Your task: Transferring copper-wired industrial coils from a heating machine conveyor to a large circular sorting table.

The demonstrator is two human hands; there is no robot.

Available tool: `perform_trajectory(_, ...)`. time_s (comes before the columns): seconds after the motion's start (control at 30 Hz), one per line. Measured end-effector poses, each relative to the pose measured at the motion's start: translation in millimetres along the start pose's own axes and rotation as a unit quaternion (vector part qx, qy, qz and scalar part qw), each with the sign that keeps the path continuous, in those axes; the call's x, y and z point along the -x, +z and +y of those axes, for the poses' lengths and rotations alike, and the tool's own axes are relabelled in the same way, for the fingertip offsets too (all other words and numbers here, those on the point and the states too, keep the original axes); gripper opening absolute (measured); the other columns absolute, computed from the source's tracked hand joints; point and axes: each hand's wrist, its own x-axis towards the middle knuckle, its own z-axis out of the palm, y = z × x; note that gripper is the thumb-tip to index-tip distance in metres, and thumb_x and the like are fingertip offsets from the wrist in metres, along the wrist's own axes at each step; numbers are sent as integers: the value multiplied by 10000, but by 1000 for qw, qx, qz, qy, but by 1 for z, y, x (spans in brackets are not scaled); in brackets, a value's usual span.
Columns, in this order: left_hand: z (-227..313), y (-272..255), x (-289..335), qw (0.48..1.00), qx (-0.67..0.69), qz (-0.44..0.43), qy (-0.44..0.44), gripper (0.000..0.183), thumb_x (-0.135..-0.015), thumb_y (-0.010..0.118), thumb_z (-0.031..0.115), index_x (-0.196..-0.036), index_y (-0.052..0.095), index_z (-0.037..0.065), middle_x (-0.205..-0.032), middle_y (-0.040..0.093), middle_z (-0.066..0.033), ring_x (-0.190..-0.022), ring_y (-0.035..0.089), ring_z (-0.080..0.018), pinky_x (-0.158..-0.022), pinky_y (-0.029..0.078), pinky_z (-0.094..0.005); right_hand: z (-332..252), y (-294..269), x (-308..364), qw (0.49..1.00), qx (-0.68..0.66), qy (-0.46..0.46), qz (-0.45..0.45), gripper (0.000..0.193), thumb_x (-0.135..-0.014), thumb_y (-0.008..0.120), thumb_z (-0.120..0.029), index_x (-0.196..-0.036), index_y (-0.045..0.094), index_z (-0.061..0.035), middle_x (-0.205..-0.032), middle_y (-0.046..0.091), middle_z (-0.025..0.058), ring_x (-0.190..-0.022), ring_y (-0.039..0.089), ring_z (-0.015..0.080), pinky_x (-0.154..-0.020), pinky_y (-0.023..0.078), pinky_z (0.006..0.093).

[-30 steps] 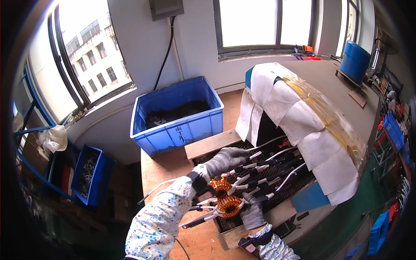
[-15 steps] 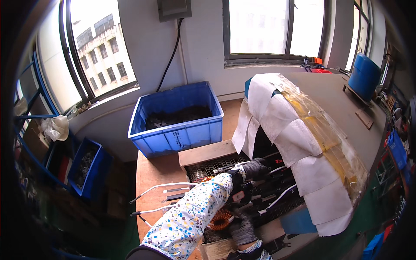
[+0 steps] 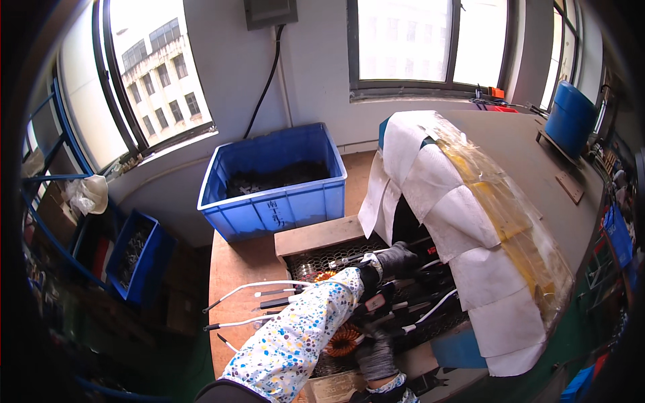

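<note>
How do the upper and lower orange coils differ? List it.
The upper coil shows only a small patch above the left sleeve, while the lower coil shows much of its ring. The upper coil lies beyond the sleeve; the lower coil lies on its near side, beside the right hand. Both show orange-copper winding.

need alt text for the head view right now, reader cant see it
Gloved left hand and right hand reach over a mesh surface among white leads and copper-coloured coils, the left in a speckled sleeve. White sheets hang to the right; a blue bin stands beyond.
</note>
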Motion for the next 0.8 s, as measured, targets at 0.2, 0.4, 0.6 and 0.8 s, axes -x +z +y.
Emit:
perform_trajectory(0.2,67,-18,-38,792,360,46,-491,287,-694,657,170,-914,589,-1,-793,600,-96,-725,595,-193,-660,479,-341,-9,-11,-4,985,-157,60,47,342,-811,532,-132,-1135,521,-21,-1099,568,116,-1032,529,244,-940,405,386)
perform_trajectory(0.4,50,-20,-24,839,301,27,-452,257,-703,640,154,-902,604,-4,-782,607,-89,-716,590,-179,-650,480,-338,-7,-3,0,999,26,-1,37,314,-824,530,-144,-1108,539,-13,-1087,574,122,-1022,535,246,-934,409,391)
perform_trajectory(0.6,130,-110,0,866,453,61,-203,337,-763,590,82,-1089,582,-7,-902,626,-56,-789,579,-131,-696,492,-275,-22,-9,7,998,19,-17,49,283,-810,576,-82,-1081,551,-5,-1053,585,114,-993,547,228,-913,423,375)
perform_trajectory(0.8,189,-186,121,923,294,96,-228,353,-859,574,164,-1165,536,-8,-1112,587,-103,-1036,538,-165,-929,411,-288,-24,22,23,992,59,-98,54,265,-810,577,-45,-1068,545,8,-998,579,83,-947,539,172,-884,416,308)
